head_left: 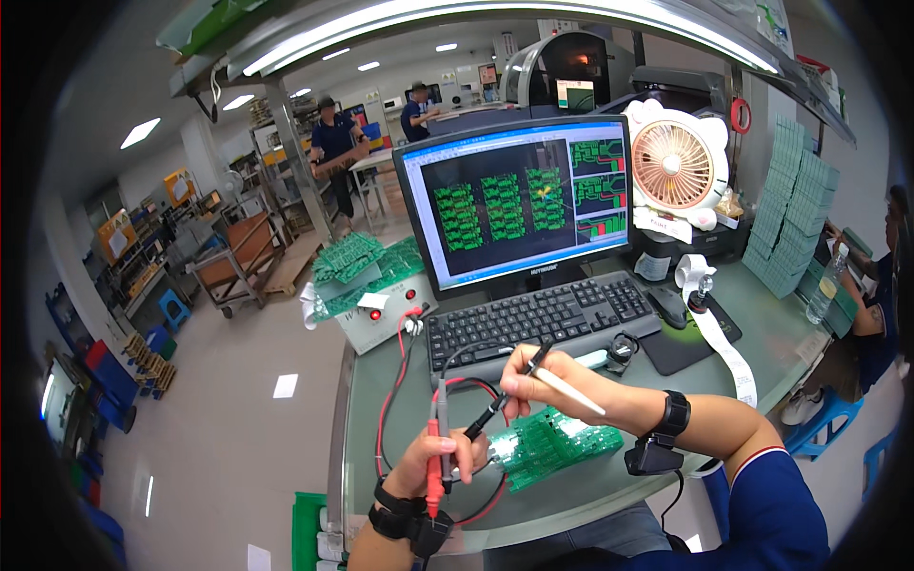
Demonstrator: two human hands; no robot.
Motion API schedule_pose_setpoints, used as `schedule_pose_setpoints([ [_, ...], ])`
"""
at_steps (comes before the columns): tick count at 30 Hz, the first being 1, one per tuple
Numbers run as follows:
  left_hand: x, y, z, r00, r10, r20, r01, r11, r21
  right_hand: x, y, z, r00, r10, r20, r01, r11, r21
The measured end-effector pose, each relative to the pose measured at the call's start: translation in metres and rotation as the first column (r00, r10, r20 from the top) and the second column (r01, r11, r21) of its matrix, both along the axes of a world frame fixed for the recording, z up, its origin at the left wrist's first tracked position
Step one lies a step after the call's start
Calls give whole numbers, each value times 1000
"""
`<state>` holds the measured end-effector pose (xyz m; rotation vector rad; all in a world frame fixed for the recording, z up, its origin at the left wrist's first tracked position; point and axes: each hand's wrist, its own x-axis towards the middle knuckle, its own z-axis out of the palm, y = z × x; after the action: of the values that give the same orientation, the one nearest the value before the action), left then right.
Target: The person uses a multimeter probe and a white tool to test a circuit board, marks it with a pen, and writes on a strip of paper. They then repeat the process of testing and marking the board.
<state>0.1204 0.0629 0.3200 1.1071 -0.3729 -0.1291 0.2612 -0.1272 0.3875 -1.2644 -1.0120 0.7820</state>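
Observation:
My left hand (428, 459) is closed around a red test probe (434, 476) and a grey-black test probe (443, 409), both upright with leads trailing off. My right hand (533, 381) is a little above and to the right, its fingers pinched on a slim pen-like stick (571, 392), white with a black end. A black pen-shaped piece (486, 419) spans the gap between both hands; which hand bears it, I cannot tell. Green circuit boards (562, 449) lie on the table just under and right of my hands. Both wrists wear black straps with small devices.
Behind my hands are a keyboard (543, 319), a monitor (514, 205) and a mouse (668, 306). At left, a white box (381, 324) with red buttons carries more boards. A fan (674, 162), paper strip (731, 357) and stacked boards (788, 209) stand right; a person sits beyond.

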Motion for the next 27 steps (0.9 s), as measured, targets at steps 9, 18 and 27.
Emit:
schedule_pose_setpoints([
  [9, -3, -7, 4, 998, 70, -10, -67, 983, 169, -10, 5, -23, 998, -30, -62, 27, 999, -35],
  [18, 9, 21, -6, 962, 266, -65, -257, 959, 118, 43, -34, 6, 730, -383, 566, 456, 890, 14],
  [27, 18, 22, -9, 787, 466, -403, -378, 882, 283, 71, -71, -19, 158, 151, 976, 604, 767, -216],
])
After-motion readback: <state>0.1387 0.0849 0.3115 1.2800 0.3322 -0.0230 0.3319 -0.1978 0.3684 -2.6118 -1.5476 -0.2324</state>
